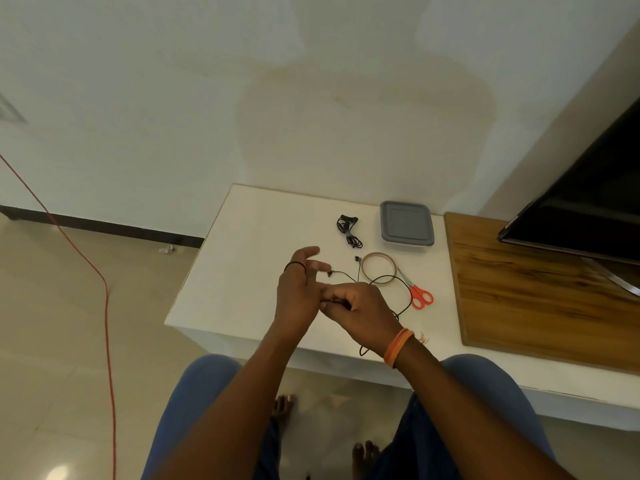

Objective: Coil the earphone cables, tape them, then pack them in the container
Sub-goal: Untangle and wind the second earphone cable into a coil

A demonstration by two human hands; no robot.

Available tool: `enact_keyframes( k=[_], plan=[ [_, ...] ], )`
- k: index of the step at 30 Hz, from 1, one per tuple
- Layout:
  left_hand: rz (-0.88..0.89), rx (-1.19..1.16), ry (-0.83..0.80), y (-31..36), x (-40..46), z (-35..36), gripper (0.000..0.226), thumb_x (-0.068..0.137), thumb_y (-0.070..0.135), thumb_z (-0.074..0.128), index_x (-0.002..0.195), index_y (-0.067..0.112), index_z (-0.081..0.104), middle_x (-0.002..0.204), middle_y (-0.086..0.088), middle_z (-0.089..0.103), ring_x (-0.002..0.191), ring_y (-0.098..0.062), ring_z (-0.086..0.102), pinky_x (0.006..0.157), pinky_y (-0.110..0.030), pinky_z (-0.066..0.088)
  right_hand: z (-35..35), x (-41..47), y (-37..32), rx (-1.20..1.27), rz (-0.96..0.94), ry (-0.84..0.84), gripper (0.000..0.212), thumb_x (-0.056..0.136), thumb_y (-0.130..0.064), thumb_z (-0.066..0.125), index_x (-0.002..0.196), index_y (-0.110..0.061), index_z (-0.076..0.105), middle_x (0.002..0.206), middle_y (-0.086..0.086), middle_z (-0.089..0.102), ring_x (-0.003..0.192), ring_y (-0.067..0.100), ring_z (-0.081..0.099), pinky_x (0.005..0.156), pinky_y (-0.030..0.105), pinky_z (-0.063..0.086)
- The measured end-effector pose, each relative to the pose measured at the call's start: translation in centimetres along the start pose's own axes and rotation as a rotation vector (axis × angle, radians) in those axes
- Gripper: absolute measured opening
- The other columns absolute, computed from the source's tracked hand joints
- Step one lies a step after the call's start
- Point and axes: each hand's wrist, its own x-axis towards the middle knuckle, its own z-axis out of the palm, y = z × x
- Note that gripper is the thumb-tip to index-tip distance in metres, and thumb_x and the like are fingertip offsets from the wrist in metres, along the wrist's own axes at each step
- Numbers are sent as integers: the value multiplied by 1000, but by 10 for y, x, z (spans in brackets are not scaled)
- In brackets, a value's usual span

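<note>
— Earphone cable (384,279), the loose black one: where does it sit right now?

— It runs from the left hand (298,289), where a turn of it crosses the fingers, through the right hand (360,311), then trails in a wide loop over the tape roll (378,269) and drops off the front edge of the white table (242,271). One earbud dangles just beside the left fingertips; another lies by the tape roll.

— So which step is this?

— Coiling, I judge, and early in it: only a turn or so is on the left hand and most of the cable is slack. A second set, the coiled earphones (349,230), already lies bundled farther back, beside the grey container (406,223), whose lid is on.

— How are the hands held?

— The left hand stands upright, palm turned toward the right, fingers spread and fairly straight, serving as a former for the loops. The right hand is just beside it, knuckles up, fingers curled in, pinching the cable near the left palm. An orange band sits on the right wrist.

— What does the next move call for?

— Probably carrying the pinched cable round the left fingers again, keeping light tension so the loops stay even and the dangling tail does not snag the scissors (417,292) or the tape roll. Taping and opening the container come later.
</note>
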Motion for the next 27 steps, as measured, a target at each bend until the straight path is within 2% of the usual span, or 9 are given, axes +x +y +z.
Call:
enact_keyframes(
  k=[3, 6, 8, 10, 13, 17, 20, 23, 27],
  plan=[
    [-66, 44, -187, 2, -6, -1, 26, 106, 29, 36, 119, 16, 54, 84, -7, 69, 51, -23, 66, 40, -29, 48, -9, 1, 3, -36, -22, 78, 11, 84, -11, 68, 89, -16, 77, 78, -7, 72, 73, 2, 63, 71, 18, 50],
    [-91, 85, -319, 6, -12, -1, 53, 103, 51, 27, 103, 9, 59, 60, -3, 66, 34, -16, 51, 36, -21, 35, -18, 2, 5, -223, -128, 103, 7, 81, -18, 74, 87, -19, 76, 77, -12, 67, 70, -1, 58, 69, 8, 40],
    [-121, 76, -457, 9, -14, -2, 73, 100, 60, 14, 94, 8, 65, 61, -6, 68, 32, -14, 41, 35, -18, 29, -24, 1, 5, -268, -167, 132, 7, 78, -21, 76, 85, -20, 75, 76, -9, 67, 70, 2, 58, 67, 10, 41],
    [-186, 72, -601, 9, -16, -1, 89, 92, 70, 3, 103, 9, 67, 69, -14, 69, 34, -14, 36, 35, -18, 28, -28, 1, 7, -274, -184, 147, 6, 78, -20, 75, 83, -21, 75, 75, -8, 67, 69, 4, 59, 65, 15, 47],
    [-270, 38, -752, 6, -17, 2, 106, 79, 86, 4, 97, -1, 60, 71, -19, 62, 38, -17, 37, 35, -19, 29, -32, 1, 10, -257, -183, 124, 6, 77, -15, 74, 80, -20, 73, 72, -11, 64, 68, 7, 59, 63, 28, 52],
    [-371, -21, -954, 5, -15, -2, 93, 78, 89, 19, 65, 6, 59, 51, -11, 56, 30, -13, 34, 34, -19, 24, -42, 0, 9, -98, -145, 136, 20, 75, -8, 78, 74, -26, 72, 68, -24, 62, 68, 2, 60, 60, 16, 47],
    [-404, -159, -1081, 7, -18, -6, 74, 93, 68, 34, 63, 5, 58, 42, -6, 53, 23, -8, 32, 31, -18, 20, -49, 4, 10, 107, -58, 114, 14, 74, -3, 79, 86, -11, 78, 80, -11, 73, 80, 5, 69, 73, 20, 54],
    [-412, -417, -994, 16, -20, -2, 60, 95, 54, 40, 69, 5, 63, 37, -4, 47, 21, -7, 29, 31, -13, 18, -46, 5, 9, 230, 30, 75, 12, 82, -4, 71, 93, -5, 77, 81, -6, 74, 81, 4, 70, 74, 20, 55],
    [-492, -860, -756, 21, -18, 3, 56, 91, 54, 43, 80, 2, 62, 36, -3, 44, 19, -8, 29, 33, -11, 14, -37, 5, 6, 226, 109, 140, 15, 88, -1, 62, 93, -3, 76, 73, -4, 70, 62, -5, 62, 61, 9, 45]
  ],
)
